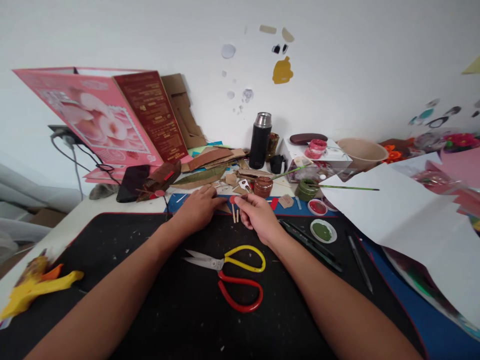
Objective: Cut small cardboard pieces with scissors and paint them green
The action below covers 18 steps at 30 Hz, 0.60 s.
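Black work mat [180, 310] lies before a white wall [168, 30]. Right hand [258, 212]: thumb and fingers pinch a small, round red disc [232, 199] beside two short pale sticks [234, 215]. Left hand [200, 207]: fingers bent near the disc, grip indeterminable. Red-and-yellow-handled metal scissors [215, 263] rest between the forearms.

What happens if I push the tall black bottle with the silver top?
The black cylindrical bottle might tip, since it stands tall and narrow. Lying down, it could roll, because its sides look round.
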Motion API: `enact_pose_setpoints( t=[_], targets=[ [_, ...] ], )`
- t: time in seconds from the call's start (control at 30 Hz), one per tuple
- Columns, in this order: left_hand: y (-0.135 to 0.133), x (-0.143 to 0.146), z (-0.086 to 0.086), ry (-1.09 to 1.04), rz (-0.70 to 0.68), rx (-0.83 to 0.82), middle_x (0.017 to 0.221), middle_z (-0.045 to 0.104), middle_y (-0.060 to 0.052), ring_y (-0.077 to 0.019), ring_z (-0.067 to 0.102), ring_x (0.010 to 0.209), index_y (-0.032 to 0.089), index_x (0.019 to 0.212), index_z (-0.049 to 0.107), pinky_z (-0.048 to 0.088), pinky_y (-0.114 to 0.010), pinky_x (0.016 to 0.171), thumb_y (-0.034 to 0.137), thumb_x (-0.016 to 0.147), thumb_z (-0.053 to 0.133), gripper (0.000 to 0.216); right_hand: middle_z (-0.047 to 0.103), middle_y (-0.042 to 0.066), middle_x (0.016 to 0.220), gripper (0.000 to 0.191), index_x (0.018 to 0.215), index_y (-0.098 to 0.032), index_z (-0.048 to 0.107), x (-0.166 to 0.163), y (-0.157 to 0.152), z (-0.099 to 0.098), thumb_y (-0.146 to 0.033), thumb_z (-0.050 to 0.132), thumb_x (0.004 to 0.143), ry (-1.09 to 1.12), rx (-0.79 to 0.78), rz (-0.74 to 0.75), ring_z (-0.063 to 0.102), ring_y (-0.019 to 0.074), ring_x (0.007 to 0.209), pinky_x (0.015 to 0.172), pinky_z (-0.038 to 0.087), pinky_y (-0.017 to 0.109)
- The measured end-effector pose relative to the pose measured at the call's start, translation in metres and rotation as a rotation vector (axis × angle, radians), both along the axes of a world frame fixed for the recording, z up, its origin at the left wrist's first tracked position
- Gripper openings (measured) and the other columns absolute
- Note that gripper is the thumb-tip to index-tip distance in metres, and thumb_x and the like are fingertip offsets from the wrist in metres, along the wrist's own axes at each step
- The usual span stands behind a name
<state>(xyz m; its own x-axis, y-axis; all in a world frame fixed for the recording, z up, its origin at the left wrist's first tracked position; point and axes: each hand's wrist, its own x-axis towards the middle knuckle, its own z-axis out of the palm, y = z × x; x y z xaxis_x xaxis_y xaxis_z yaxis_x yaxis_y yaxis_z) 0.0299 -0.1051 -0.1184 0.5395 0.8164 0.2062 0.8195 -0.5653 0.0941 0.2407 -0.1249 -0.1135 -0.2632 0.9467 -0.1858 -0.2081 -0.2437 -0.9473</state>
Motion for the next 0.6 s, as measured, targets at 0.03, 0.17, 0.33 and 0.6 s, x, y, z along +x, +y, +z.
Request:
enact_pose_setpoints(
  t=[0.03,0.17,0.33,0.6],
  targets=[
    [0.000,0.000,-0.001,0.006,0.003,0.003,0.108,0.066,-0.014,-0.0319,0.061,0.106,0.025,0.122,0.076,0.050,-0.045,0.095,0.012,0.095,0.052,0.039,0.049,-0.009,0.046,0.037,0.084,-0.021,0.064,0.000,0.000,0.000,-0.054,0.081,0.077,0.001,0.000,-0.001,0.036,0.0078,0.037,0.037,0.019,0.021],
    [0.001,0.001,0.003,0.014,0.009,0.039,0.110,0.067,-0.016,-0.0342,0.060,0.107,0.018,0.115,0.073,0.050,-0.049,0.097,0.011,0.092,0.052,0.032,0.049,-0.009,0.046,0.037,0.083,-0.022,0.062,0.000,-0.001,0.001,-0.053,0.081,0.077,0.004,0.004,-0.001,0.036,0.0078,0.037,0.038,0.019,0.021],
    [0.000,0.000,0.014,-0.176,0.084,-0.026,0.096,0.071,-0.011,-0.0312,0.064,0.097,0.022,0.092,0.067,0.052,-0.045,0.090,0.018,0.089,0.062,0.007,0.049,-0.009,0.046,0.036,0.083,-0.022,0.063,0.000,-0.002,0.001,-0.054,0.079,0.080,-0.008,0.014,0.007,0.037,0.0078,0.037,0.038,0.019,0.021],
    [-0.003,0.004,0.027,-1.053,0.263,-0.472,0.064,0.070,0.002,-0.0170,0.062,0.054,0.022,0.097,0.054,0.046,-0.027,0.054,0.059,0.086,0.071,0.043,0.049,-0.010,0.047,0.039,0.089,-0.020,0.066,-0.001,-0.002,0.001,-0.056,0.078,0.081,-0.042,0.071,0.036,0.039,0.0082,0.038,0.038,0.023,0.021]
  ],
)
